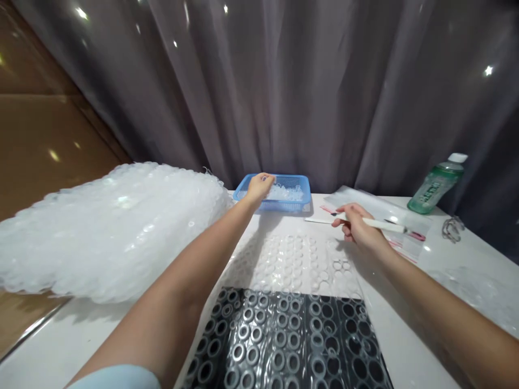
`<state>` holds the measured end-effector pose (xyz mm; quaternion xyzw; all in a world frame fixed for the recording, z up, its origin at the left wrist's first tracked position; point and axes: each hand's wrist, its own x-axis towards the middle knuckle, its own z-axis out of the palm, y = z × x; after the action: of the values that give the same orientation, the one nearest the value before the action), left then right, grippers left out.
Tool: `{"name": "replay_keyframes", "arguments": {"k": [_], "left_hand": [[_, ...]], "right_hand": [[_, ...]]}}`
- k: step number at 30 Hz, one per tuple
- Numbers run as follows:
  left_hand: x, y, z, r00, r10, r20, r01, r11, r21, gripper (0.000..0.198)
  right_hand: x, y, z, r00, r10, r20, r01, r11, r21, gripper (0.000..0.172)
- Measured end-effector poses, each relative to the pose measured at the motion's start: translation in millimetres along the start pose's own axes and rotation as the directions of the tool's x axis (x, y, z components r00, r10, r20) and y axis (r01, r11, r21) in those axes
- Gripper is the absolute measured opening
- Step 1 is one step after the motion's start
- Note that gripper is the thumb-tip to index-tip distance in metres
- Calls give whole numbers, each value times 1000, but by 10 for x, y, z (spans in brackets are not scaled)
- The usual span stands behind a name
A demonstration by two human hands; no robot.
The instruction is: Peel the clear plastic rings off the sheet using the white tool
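Where the left hand (258,187) rests — a basket (303,185) holds clear pieces (286,193).

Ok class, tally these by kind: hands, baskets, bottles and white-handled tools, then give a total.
Left hand, right hand: 2
Basket: 1
Bottle: 1
White-handled tool: 1
Total: 5

Blue plastic basket (298,186) — contents partly hidden by L hand (258,188); green bottle (436,186) label too small to read; black ringed sheet (284,340) cut off at near edge; wire item (453,229) far R — type unclear.
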<state>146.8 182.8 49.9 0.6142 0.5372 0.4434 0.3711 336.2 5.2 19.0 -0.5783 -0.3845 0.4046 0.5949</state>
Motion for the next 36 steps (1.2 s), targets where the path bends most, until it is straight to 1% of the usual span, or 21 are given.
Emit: {"name": "replay_keyframes", "arguments": {"k": [2, 3, 5, 8, 10, 11, 14, 16, 17, 19, 20, 24, 28, 31, 34, 35, 36], "left_hand": [[201, -38, -90, 1000, 6, -11, -6, 997, 72, 10], [284, -54, -108, 1000, 16, -7, -16, 994, 109, 10], [408, -70, -93, 999, 33, 21, -36, 984, 172, 10], [505, -52, 5, 994, 53, 99, -76, 969, 236, 18], [527, -14, 70, 985, 57, 163, -99, 961, 257, 28], [531, 10, 95, 979, 56, 196, -107, 959, 261, 35], [527, 90, 139, 956, 38, 290, -116, 960, 257, 55], [524, 130, 153, 942, 28, 335, -119, 959, 255, 56], [526, 142, 158, 937, 28, 347, -125, 958, 259, 52], [539, 147, 158, 936, 50, 348, -152, 950, 272, 41], [550, 141, 154, 937, 71, 343, -175, 944, 281, 41], [609, 80, 110, 918, 179, 353, -298, 900, 318, 56], [656, 10, 55, 906, 233, 354, -370, 841, 393, 60], [653, -5, 12, 905, 277, 323, -408, 783, 470, 50], [591, 53, -15, 894, 331, 301, -445, 729, 520, 24], [548, 90, -12, 887, 347, 306, -461, 716, 524, 21], [488, 132, 3, 876, 363, 318, -481, 704, 522, 24]], "right_hand": [[253, -188, 163, 999, -31, 36, 29, 999, 42, 33], [408, -254, 280, 998, -57, 39, 56, 998, 32, 36], [744, -321, 557, 994, -106, 21, 106, 994, -14, 34], [1181, -279, 956, 993, -117, 2, 117, 993, -29, 29], [1357, -204, 1124, 995, -101, -26, 100, 995, -13, 24], [1408, -168, 1168, 995, -91, -37, 91, 996, -4, 22], [1453, -113, 1164, 997, -61, -49, 63, 998, 28, 17], [1441, -126, 1094, 998, -44, -49, 46, 998, 50, 15], [1432, -141, 1053, 998, -36, -51, 39, 997, 60, 15], [1413, -172, 976, 998, -25, -57, 29, 997, 75, 14], [1402, -183, 943, 998, -21, -61, 26, 996, 81, 13], [1344, -187, 867, 998, -5, -62, 11, 995, 96, 13], [1286, -182, 849, 999, 5, -45, -1, 995, 103, 13], [1256, -230, 832, 1000, 2, -23, 1, 995, 99, 14], [1186, -323, 778, 1000, -14, 5, 13, 996, 90, 15], [1144, -359, 747, 1000, -21, 15, 20, 996, 89, 13], [1094, -398, 707, 999, -31, 34, 27, 995, 94, 10]]}}
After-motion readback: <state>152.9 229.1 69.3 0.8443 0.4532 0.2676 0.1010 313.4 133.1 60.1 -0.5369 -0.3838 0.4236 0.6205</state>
